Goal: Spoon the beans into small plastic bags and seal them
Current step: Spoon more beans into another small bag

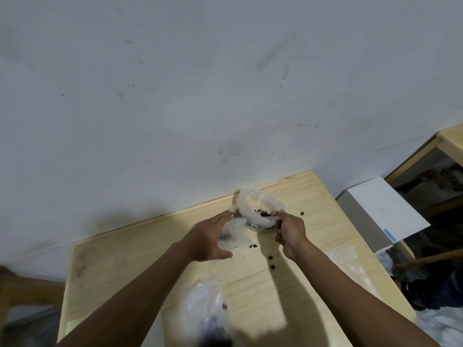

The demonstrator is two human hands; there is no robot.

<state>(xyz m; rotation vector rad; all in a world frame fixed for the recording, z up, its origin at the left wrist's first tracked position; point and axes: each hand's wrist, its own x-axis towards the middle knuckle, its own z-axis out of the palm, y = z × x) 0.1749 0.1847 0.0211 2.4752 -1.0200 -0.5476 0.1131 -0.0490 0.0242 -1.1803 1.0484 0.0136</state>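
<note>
- Landmark: white bowl (pixel 250 211), at far end of table (pixel 125 256), close to the wall. Tilted toward the person; a few dark beans (pixel 260 213) show inside, prob. tipped so the last ones gather at the low side.
- Right hand (pixel 290 234), just right of bowl: grip curled round a pale spoon (pixel 271 217), whose tip reaches into bowl at the beans. Judged step: scooping.
- Left hand (pixel 208 237), just left of bowl: fingers curved round a small clear bag (pixel 234 234), thumb under it. Bag sits touching bowl's near-left side, likely so the spoon's trip is short. Whether bag mouth is open: can't tell, plastic too blurred.
- Stray beans (pixel 271 261) lie on table near side of bowl, one more to its right. Spill risk is evident; keep bag mouth close under spoon.
- More plastic bags (pixel 208 301) nearer the person than bowl, blurred; dark contents suggest filled, sealing not verifiable.
- Flat bags (pixel 348 259) right of bowl and nearer the person, appear unfilled stock.
</note>
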